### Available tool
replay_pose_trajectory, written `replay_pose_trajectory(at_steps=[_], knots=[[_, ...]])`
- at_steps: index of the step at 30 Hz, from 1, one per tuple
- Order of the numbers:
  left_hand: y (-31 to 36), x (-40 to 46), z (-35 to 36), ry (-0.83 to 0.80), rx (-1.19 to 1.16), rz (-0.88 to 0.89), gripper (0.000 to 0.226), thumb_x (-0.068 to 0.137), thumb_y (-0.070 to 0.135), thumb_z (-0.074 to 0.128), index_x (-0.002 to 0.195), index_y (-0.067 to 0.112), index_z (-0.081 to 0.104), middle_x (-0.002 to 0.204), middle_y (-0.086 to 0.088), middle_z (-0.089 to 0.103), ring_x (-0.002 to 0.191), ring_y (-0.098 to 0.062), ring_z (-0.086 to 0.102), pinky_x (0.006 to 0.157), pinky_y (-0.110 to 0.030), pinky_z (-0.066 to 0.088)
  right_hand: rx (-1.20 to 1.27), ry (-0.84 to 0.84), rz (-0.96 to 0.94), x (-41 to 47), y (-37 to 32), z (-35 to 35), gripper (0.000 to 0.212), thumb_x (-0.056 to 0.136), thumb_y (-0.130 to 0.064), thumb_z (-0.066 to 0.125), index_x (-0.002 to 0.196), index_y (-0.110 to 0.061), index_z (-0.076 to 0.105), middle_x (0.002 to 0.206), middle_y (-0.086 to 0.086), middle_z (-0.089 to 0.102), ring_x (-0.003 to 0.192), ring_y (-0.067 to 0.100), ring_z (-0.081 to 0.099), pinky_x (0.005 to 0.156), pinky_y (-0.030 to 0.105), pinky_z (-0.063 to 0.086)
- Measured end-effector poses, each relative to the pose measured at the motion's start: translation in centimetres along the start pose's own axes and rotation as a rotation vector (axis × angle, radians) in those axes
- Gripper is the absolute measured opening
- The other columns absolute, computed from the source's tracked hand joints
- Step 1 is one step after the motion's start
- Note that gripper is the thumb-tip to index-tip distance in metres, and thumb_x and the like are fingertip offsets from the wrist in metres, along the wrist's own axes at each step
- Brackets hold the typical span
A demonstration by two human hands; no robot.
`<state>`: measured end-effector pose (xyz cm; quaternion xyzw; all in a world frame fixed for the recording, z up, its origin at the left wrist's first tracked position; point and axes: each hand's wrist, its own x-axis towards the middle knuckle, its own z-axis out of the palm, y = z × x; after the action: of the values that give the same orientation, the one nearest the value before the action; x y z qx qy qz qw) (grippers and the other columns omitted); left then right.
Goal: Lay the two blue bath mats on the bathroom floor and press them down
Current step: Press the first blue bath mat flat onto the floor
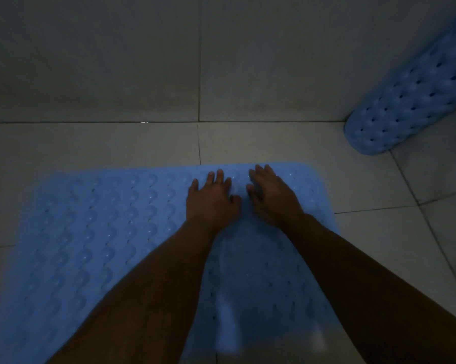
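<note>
Bath mat (95, 232) under both flat hands

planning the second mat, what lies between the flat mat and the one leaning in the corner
In the head view, only bare tiled floor with grout lines separates the flat mat from the leaning mat; nothing else lies there.

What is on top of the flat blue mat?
Both hands, the left hand and right hand, press flat on the flat blue mat. The forearms hide part of it.

Two blue studded rubber bath mats showing, one lying flat on the floor (90, 232), one leaning rolled in the corner (410, 101), two bare hands pressing, left (211, 203), right (271, 198)
</note>
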<state>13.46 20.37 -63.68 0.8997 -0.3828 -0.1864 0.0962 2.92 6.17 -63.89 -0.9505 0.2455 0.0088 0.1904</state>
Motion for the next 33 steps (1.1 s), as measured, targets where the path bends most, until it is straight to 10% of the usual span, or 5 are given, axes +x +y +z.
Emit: replay_pose_trajectory(at_steps=[4, 11, 27, 33], knots=[[-0.9, 2.1, -5.3, -0.107, -0.133, 0.019, 0.045, 0.095, 0.043, 0.048, 0.126, 0.017, 0.069, 0.133, -0.011, 0.066, 0.12, -0.032, 0.061, 0.097, -0.039, 0.049, -0.116, -0.177, 0.055, 0.6, -2.2, 1.7, 0.063, 0.107, -0.043, 0.029, 0.159, -0.011, 0.015, 0.169, 0.013, 0.003, 0.156, 0.028, 0.002, 0.126, 0.05, 0.005], [-3.7, -2.4, -1.5, 0.234, 0.014, 0.074, 0.058, 0.099, 0.042, 0.038, 0.151, 0.018, 0.046, 0.163, -0.008, 0.036, 0.156, -0.034, 0.018, 0.119, -0.054, 0.029, -0.242, 0.054, -0.009, -1.2, -2.4, 3.9, 0.078, 0.101, -0.061, 0.014, 0.159, -0.01, 0.016, 0.168, 0.014, 0.007, 0.156, 0.027, 0.006, 0.126, 0.052, 0.006], [-3.3, -1.1, -0.3, 0.311, -0.008, 0.028, 0.063, 0.103, 0.05, 0.025, 0.154, 0.016, 0.042, 0.166, -0.011, 0.03, 0.157, -0.034, 0.011, 0.118, -0.057, 0.029, -0.238, 0.045, -0.031, -1.1, -2.1, 4.5, 0.087, 0.098, -0.07, 0.019, 0.16, -0.009, 0.011, 0.169, 0.014, 0.001, 0.156, 0.026, -0.002, 0.126, 0.049, 0.001], [-3.1, -1.0, -0.3, 0.331, -0.029, 0.011, 0.064, 0.102, 0.051, 0.028, 0.154, 0.017, 0.041, 0.167, -0.01, 0.028, 0.157, -0.033, 0.009, 0.119, -0.057, 0.027, -0.055, -0.316, -0.036, 0.3, -1.5, 0.6, 0.084, 0.1, -0.063, 0.031, 0.161, -0.012, 0.003, 0.168, 0.01, -0.01, 0.156, 0.024, -0.008, 0.126, 0.044, -0.005]])
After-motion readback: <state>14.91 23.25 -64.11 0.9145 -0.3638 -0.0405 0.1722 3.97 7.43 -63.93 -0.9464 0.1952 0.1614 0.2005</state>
